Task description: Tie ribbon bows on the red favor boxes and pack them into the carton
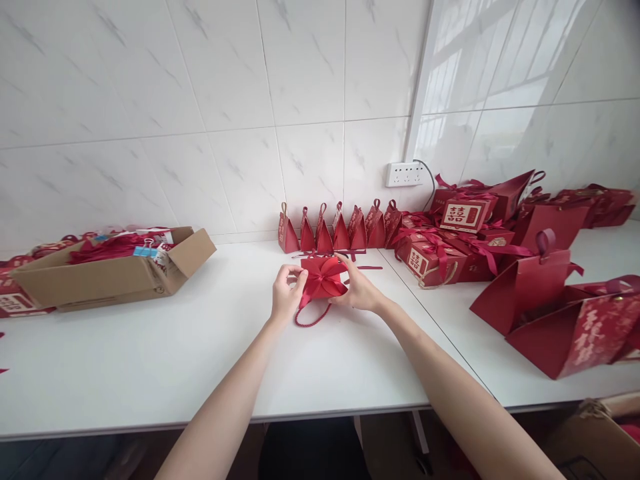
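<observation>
A small red gift box (313, 267) lies on the white table with a red ribbon bow (327, 279) across its top. A twisted red cord handle (313, 325) loops out from its near side. At the bow's left edge, the thumb and fingers of my left hand (289, 291) are pinched together on the ribbon. My right hand (359, 288) curves around the right side, its thumb and fingers closed about the bow's right loops. Part of the box is hidden by the bow and fingers. Thin dark red ribbon strips (370, 268) lie just behind.
Several triangular red boxes (340, 233) stand in a row by the wall. On the left is a cardboard box (110, 280) of red ribbons. Piled red gift boxes (463, 217) and larger triangular red boxes (530, 293) occupy the right. A power strip (404, 175) hangs on the wall.
</observation>
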Tool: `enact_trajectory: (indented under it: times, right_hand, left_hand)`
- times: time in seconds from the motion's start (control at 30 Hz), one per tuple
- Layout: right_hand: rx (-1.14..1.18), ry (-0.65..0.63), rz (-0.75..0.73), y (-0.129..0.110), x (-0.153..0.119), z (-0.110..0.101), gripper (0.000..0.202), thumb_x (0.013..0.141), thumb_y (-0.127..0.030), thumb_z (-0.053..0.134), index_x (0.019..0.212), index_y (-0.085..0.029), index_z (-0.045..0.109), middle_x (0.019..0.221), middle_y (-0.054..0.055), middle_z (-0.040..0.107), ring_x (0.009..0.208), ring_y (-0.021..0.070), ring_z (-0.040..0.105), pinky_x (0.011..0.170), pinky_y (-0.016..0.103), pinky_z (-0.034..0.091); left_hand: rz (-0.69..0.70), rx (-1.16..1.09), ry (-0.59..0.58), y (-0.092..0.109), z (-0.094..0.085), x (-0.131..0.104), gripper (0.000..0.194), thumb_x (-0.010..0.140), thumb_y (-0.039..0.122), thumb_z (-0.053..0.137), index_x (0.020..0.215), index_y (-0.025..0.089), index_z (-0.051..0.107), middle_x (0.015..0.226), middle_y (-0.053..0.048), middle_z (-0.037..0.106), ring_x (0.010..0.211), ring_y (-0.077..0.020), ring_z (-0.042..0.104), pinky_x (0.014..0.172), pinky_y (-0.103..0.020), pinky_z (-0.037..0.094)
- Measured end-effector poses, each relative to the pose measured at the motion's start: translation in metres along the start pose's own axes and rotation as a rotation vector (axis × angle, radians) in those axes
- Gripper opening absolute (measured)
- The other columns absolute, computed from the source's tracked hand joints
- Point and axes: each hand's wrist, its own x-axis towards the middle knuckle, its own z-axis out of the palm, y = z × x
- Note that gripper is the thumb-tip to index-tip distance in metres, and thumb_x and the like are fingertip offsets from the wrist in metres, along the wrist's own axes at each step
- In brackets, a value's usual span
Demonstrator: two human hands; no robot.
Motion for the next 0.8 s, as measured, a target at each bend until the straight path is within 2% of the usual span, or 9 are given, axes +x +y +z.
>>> enact_trajectory:
  times: [0.1, 0.27, 0.53, 0.8]
  right_hand:
    - [-0.005, 0.002, 0.003, 0.0016, 0.0003, 0.0002, 0.101, 0.058, -0.03, 0.076, 0.141, -0.028, 0.019, 0.143, 0.013, 0.028, 0.126, 0.0305, 0.036, 0.099, 0.047, 0.038]
    - [-0.034, -0.006, 0.03, 0.0001, 0.0, -0.0007, 0.103, 0.058, -0.03, 0.077, 0.141, -0.027, 0.017, 0.144, 0.013, 0.027, 0.13, 0.03, 0.031, 0.103, 0.047, 0.034]
    - [-0.014, -0.009, 0.021, 0.0014, 0.001, -0.0004, 0.101, 0.058, -0.027, 0.076, 0.141, -0.027, 0.019, 0.142, 0.012, 0.03, 0.125, 0.0301, 0.038, 0.096, 0.046, 0.042]
    - [0.004, -0.017, 0.026, 0.0009, 0.0009, -0.0003, 0.103, 0.058, -0.025, 0.076, 0.143, -0.028, 0.016, 0.145, 0.012, 0.026, 0.127, 0.0297, 0.036, 0.096, 0.046, 0.042]
  left_hand:
    - [-0.055, -0.035, -0.005, -0.0011, 0.0008, -0.0003, 0.017, 0.078, 0.036, 0.056, 0.077, 0.019, 0.054, 0.077, -0.001, 0.057, 0.074, -0.0133, 0.055, 0.072, -0.027, 0.047]
    - [-0.095, -0.086, 0.036, 0.0024, 0.0024, -0.0002, 0.014, 0.076, 0.032, 0.058, 0.079, 0.018, 0.055, 0.08, -0.002, 0.059, 0.077, -0.0132, 0.057, 0.07, -0.024, 0.046]
    - [-0.127, -0.153, 0.049, 0.0008, 0.0039, 0.0006, 0.018, 0.076, 0.035, 0.058, 0.081, 0.018, 0.055, 0.081, -0.003, 0.059, 0.079, -0.0134, 0.057, 0.072, -0.024, 0.046]
    - [-0.167, -0.177, 0.044, 0.0005, 0.0037, 0.0001, 0.024, 0.075, 0.04, 0.06, 0.082, 0.019, 0.054, 0.08, -0.001, 0.056, 0.062, -0.0087, 0.052, 0.055, -0.02, 0.042]
